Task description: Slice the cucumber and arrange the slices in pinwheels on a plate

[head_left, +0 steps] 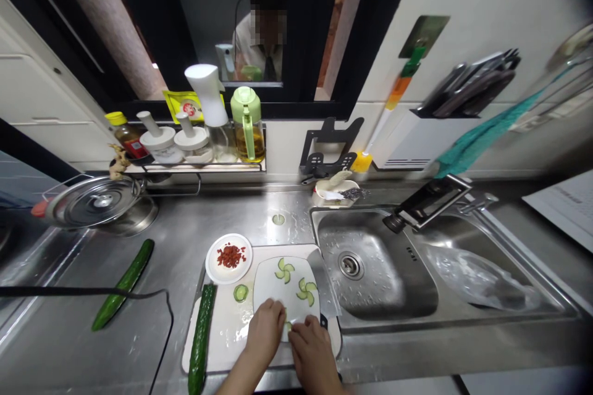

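Glossy wet steel counter (69,333) and sink (384,296), smooth white plate (282,293), matt pale board (227,333)

A stainless steel counter (185,222) carries a white cutting board (222,327), which lies beneath the fingers (278,315). On the board, a square plate (287,305) sits under the fingertips, a small round dish (228,258) up and left of them, a cucumber (201,339) well to their left, and a single slice (240,292) just left. A second cucumber (123,284) rests on the bare counter farther left, with a pot lid (95,200) beyond it. A sink (375,271) is set into the counter right of the fingers.
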`<act>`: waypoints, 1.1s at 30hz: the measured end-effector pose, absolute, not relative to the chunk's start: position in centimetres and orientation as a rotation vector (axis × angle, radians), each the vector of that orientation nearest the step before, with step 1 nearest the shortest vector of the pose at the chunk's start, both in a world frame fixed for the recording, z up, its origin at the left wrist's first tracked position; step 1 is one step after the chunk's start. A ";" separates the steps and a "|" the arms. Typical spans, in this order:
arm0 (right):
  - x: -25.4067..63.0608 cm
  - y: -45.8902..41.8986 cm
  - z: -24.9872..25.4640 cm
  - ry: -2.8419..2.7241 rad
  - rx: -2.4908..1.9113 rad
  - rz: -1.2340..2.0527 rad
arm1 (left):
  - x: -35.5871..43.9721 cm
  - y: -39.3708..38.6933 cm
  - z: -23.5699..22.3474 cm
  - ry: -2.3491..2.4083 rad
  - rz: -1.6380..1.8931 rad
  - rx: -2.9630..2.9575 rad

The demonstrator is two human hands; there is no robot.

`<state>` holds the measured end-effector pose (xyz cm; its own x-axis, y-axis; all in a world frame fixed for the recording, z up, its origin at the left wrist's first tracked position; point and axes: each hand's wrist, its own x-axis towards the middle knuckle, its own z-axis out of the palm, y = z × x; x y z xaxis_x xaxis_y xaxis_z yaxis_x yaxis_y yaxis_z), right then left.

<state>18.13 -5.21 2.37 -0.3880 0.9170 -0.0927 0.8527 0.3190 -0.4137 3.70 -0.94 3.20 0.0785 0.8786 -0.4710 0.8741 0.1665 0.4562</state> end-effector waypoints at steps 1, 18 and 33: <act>18.1 -5.2 2.4 -2.418 -1.640 0.606 | 3.7 -0.9 3.2 1.761 0.010 1.670; 18.3 -4.0 2.3 -2.330 -1.632 0.615 | -0.6 -0.7 2.8 1.903 0.600 1.469; 17.1 -3.4 3.3 -2.346 -1.561 0.690 | -4.3 0.0 0.8 2.226 0.564 1.180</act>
